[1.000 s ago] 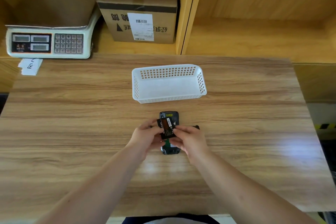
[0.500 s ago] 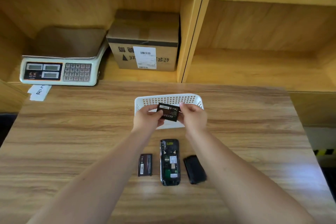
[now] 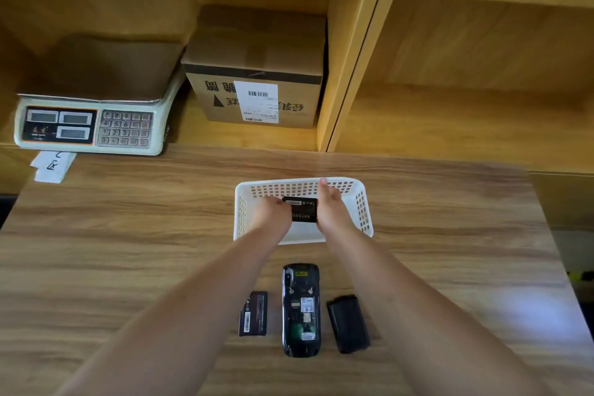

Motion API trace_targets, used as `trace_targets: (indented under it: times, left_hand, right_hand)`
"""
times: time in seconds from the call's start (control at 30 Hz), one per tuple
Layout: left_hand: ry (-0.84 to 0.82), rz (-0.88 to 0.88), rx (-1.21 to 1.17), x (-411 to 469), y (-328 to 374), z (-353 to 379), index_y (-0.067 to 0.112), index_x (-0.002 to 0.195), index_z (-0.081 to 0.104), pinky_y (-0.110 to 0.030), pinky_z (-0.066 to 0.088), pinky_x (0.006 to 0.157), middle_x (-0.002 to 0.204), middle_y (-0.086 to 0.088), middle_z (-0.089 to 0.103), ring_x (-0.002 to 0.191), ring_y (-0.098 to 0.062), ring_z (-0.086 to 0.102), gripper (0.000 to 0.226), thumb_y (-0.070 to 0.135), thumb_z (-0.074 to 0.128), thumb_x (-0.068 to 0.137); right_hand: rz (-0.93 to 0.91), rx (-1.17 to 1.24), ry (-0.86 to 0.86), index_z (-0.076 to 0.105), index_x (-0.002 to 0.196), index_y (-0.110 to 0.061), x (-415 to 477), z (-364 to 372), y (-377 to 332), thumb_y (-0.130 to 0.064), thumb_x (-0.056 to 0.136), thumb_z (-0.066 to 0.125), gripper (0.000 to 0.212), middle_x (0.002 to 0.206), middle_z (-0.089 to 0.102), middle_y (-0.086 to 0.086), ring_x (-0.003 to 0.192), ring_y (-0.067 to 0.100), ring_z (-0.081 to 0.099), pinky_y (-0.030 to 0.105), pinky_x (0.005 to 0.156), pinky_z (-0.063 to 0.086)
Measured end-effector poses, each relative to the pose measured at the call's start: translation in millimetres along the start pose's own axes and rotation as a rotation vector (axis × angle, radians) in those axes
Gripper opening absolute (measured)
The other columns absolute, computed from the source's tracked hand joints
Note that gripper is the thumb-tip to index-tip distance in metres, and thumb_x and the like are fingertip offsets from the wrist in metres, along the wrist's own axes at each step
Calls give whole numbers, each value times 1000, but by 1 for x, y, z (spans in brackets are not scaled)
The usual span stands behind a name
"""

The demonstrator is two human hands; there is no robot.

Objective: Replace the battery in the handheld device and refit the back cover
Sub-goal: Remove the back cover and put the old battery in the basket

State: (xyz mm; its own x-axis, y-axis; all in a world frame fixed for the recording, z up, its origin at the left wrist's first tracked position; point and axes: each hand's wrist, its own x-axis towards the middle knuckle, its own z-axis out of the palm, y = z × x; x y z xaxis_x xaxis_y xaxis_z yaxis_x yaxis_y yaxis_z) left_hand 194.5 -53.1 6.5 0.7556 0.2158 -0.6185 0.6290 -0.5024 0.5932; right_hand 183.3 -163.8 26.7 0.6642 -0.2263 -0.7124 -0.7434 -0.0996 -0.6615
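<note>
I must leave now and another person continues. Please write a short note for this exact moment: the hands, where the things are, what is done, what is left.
Left hand and right hand: both share a grip on one battery, held over the white basket.
On the table: handheld device face down, battery bay open and empty; second battery to its left; back cover to its right.
Done: cover off, bay emptied.
Left: release the held battery, fit the second one, refit the cover.
</note>
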Motion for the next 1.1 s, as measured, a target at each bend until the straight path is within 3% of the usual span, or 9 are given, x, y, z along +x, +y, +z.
trace_targets:
  times: [0.1, 0.2, 0.33, 0.43, 0.63, 0.7, 0.77, 0.9, 1.1]
  left_hand:
    - [-26, -83, 88, 6, 7, 4, 9, 103, 64, -27, 38, 53, 80, -5, 58, 65, -19, 49, 24, 14, 41, 95]
    - [-116, -142, -1, 11, 12, 9, -3, 127, 53, -19, 37, 57, 123, -17, 60, 89, -22, 49, 35, 11, 38, 100]
    - [-224, 95, 737, 10, 5, 20, 13, 132, 51, -23, 40, 83, 134, -1, 52, 119, -20, 53, 35, 11, 49, 97]
    - [-211, 173, 844, 17, 4, 24, 14, 145, 37, -27, 41, 95, 147, -3, 41, 132, -23, 44, 52, 9, 51, 95]
    - [-232, 49, 533, -1, 12, 18, 9, 132, 50, -24, 44, 80, 133, -7, 54, 113, -24, 56, 34, 11, 44, 99]
    - [-169, -121, -23, -4, 24, 5, 6, 139, 42, -23, 42, 60, 124, -13, 58, 84, -22, 56, 43, 4, 39, 96]
    - [-136, 9, 7, -10, 23, -4, 16, 146, 33, -25, 35, 49, 101, -9, 62, 63, -18, 49, 57, 0, 38, 91]
    - [-195, 147, -68, -32, 14, -15, 22, 131, 52, -33, 48, 67, 95, 1, 62, 82, -25, 64, 43, 8, 45, 91]
    - [-121, 266, -117, -65, -27, -35, 26, 114, 61, -42, 55, 86, 106, 4, 60, 96, -17, 62, 30, 13, 58, 87]
  right_hand:
    - [31, -67, -19, 18, 147, -21, 9, 7, -4, -60, 95, 17, 65, 143, 43, 10, 127, 32, 43, 43, 94, 33]
    - [23, -142, -7, 11, 151, -20, 16, 13, -2, -57, 96, 19, 66, 148, 39, 13, 131, 35, 40, 47, 102, 32]
    - [74, -225, -53, 7, 152, -16, 24, 17, -1, -59, 96, 18, 71, 152, 33, 13, 135, 34, 36, 47, 106, 29]
    - [101, -271, -98, 5, 152, -15, 25, 18, -6, -60, 95, 18, 74, 156, 26, 11, 139, 33, 30, 46, 109, 26]
    - [86, -285, -88, 13, 150, -14, 19, 6, -11, -57, 96, 27, 71, 154, 28, 10, 137, 32, 33, 45, 107, 30]
    - [40, -227, -98, 11, 151, -19, 15, -4, -10, -51, 96, 39, 71, 157, 22, 7, 139, 32, 31, 45, 108, 29]
    - [-18, -164, -117, 22, 149, -22, 8, -14, -9, -43, 94, 50, 66, 156, 27, 3, 137, 29, 34, 45, 108, 32]
    - [-63, -24, -145, 58, 124, -28, -13, -31, -2, -33, 91, 56, 33, 138, 51, -3, 126, 19, 45, 42, 102, 41]
    - [-24, 220, -220, 68, 110, -25, -50, -39, 25, -22, 92, 57, 21, 119, 65, 2, 110, 22, 56, 42, 95, 50]
